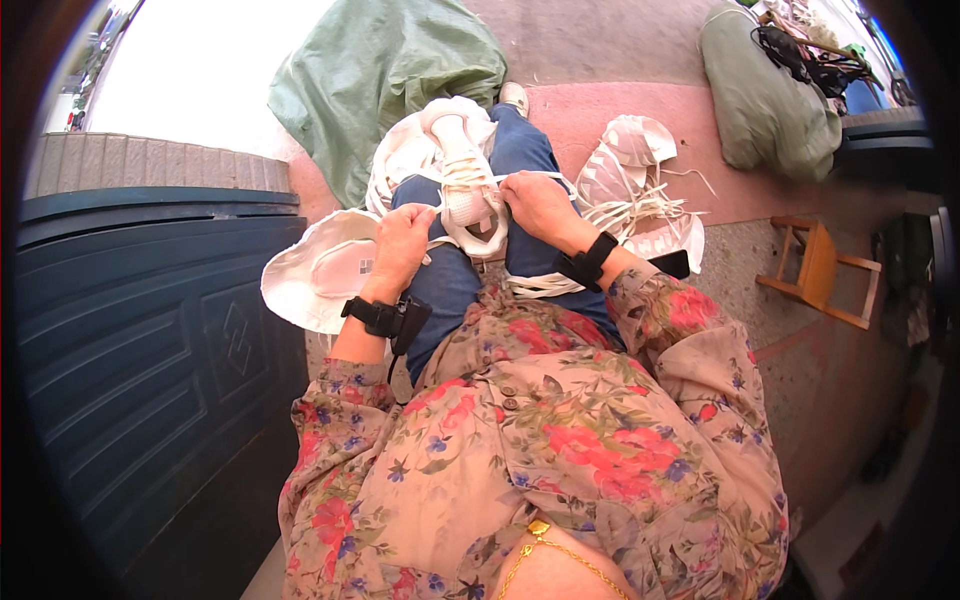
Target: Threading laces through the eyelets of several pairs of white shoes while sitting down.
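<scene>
A pale pinkish-white shoe upper [464,207] lies across my knees, with a white shoelace [490,181] threaded through it. My left hand [402,243] is closed in a pinch on the lace at the upper's left side. On the right side, my right hand [546,208] grips the lace too, its fingers curled beside the eyelets. The lace runs out taut to both sides. More loose white laces [546,286] lie in a bundle over my thighs. Beside my left hand rests another pale upper [335,275], its inside showing.
Several laced uppers [628,165] lie to the right, near a black phone-like object [672,263]. Pale pieces [398,150] sit behind my knees. A green sack [390,60] stands ahead, another [765,95] far right. A wooden stool [818,265] is at right, a dark blue panelled door [150,330] at left.
</scene>
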`<state>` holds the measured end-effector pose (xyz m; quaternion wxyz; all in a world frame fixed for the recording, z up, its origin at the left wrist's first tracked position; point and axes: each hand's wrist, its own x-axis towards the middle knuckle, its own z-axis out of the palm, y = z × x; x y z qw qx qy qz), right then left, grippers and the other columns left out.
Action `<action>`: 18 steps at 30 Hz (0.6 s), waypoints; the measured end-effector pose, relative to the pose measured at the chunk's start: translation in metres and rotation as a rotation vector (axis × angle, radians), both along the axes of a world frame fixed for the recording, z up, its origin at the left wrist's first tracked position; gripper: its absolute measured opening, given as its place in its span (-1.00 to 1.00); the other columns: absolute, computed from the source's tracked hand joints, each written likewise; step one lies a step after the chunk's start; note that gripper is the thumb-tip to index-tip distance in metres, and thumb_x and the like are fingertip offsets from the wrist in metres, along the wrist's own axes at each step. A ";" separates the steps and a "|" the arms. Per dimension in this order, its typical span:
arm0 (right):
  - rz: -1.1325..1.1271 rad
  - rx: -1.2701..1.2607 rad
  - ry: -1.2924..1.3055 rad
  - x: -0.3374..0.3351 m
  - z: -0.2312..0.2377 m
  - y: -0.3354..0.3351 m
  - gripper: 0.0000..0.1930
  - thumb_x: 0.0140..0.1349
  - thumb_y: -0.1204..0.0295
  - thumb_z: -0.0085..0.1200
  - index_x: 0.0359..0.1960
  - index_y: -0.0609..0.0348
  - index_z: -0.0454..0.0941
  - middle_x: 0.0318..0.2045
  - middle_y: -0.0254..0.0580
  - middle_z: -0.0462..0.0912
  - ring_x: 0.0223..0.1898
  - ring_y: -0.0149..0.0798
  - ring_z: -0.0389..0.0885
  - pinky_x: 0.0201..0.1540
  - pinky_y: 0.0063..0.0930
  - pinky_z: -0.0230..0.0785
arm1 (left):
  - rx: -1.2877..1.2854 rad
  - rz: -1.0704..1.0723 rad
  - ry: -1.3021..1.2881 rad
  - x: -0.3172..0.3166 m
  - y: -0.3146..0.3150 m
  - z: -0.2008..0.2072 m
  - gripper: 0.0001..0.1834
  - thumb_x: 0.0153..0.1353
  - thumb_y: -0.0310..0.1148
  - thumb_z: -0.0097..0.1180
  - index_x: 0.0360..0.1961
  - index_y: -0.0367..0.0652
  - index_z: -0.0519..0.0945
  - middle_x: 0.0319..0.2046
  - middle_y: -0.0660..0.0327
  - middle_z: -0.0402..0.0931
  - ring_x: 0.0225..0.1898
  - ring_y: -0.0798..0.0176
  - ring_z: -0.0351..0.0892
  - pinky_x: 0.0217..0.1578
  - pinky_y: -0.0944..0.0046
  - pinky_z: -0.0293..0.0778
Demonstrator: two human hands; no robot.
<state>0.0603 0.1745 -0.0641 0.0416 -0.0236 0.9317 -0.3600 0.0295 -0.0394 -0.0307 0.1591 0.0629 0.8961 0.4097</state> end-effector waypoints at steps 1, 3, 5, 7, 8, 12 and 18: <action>-0.003 0.003 -0.002 -0.002 0.000 0.000 -0.81 0.13 0.40 -0.13 -0.43 0.25 0.50 -0.42 0.02 0.52 -0.31 0.06 0.49 -0.25 -0.19 0.32 | 0.162 0.139 -0.192 0.001 0.003 0.002 -0.77 0.16 -0.35 -0.04 -0.32 -0.32 0.56 -0.56 0.23 0.51 -0.53 0.44 0.44 -0.45 0.40 0.37; 0.008 0.080 0.021 -0.006 0.001 -0.004 -0.80 0.14 0.40 -0.14 -0.47 0.26 0.48 -0.44 0.02 0.51 -0.33 0.05 0.49 -0.26 -0.19 0.32 | 0.326 0.283 -0.382 0.001 0.002 0.001 -0.77 0.16 -0.37 -0.03 -0.30 -0.32 0.55 -0.55 0.26 0.50 -0.54 0.47 0.41 -0.46 0.45 0.36; 0.010 0.138 0.075 -0.009 0.002 -0.006 -0.84 0.08 0.43 -0.10 -0.49 0.24 0.50 -0.47 -0.02 0.51 -0.34 0.00 0.51 -0.29 -0.20 0.35 | 0.391 0.281 -0.434 -0.001 -0.003 -0.009 -0.77 0.18 -0.38 -0.03 -0.25 -0.32 0.53 -0.55 0.32 0.46 -0.59 0.51 0.35 -0.53 0.52 0.31; 0.013 0.194 0.129 -0.012 0.001 -0.010 -0.87 0.02 0.45 -0.06 -0.51 0.22 0.52 -0.50 -0.06 0.52 -0.34 -0.06 0.53 -0.33 -0.22 0.38 | 0.373 0.238 -0.414 0.001 -0.006 -0.014 -0.78 0.18 -0.38 -0.04 -0.25 -0.31 0.53 -0.55 0.32 0.45 -0.59 0.51 0.34 -0.54 0.51 0.31; 0.035 0.298 0.181 -0.013 0.001 -0.012 -0.89 0.00 0.45 -0.04 -0.51 0.18 0.52 -0.51 -0.13 0.52 -0.34 -0.13 0.53 -0.33 -0.26 0.36 | 0.354 0.190 -0.395 0.002 -0.004 -0.012 -0.78 0.18 -0.37 -0.04 -0.25 -0.30 0.53 -0.56 0.31 0.45 -0.60 0.50 0.33 -0.55 0.51 0.31; 0.302 0.518 0.371 -0.018 0.009 -0.013 -0.92 -0.03 0.43 -0.01 -0.53 0.09 0.52 -0.49 -0.27 0.54 -0.39 -0.29 0.52 -0.32 -0.37 0.25 | 0.296 0.201 -0.453 0.006 0.004 -0.005 -0.79 0.19 -0.39 -0.06 -0.21 -0.28 0.48 -0.58 0.39 0.38 -0.62 0.57 0.27 -0.60 0.57 0.24; 0.106 0.446 0.343 -0.013 0.010 -0.010 -0.86 -0.04 0.34 0.03 -0.51 0.10 0.54 -0.49 -0.26 0.51 -0.29 -0.25 0.45 -0.25 -0.31 0.17 | 0.310 0.298 -0.325 0.004 -0.001 -0.011 -0.75 0.17 -0.32 -0.01 -0.31 -0.32 0.54 -0.54 0.31 0.45 -0.56 0.49 0.34 -0.56 0.45 0.27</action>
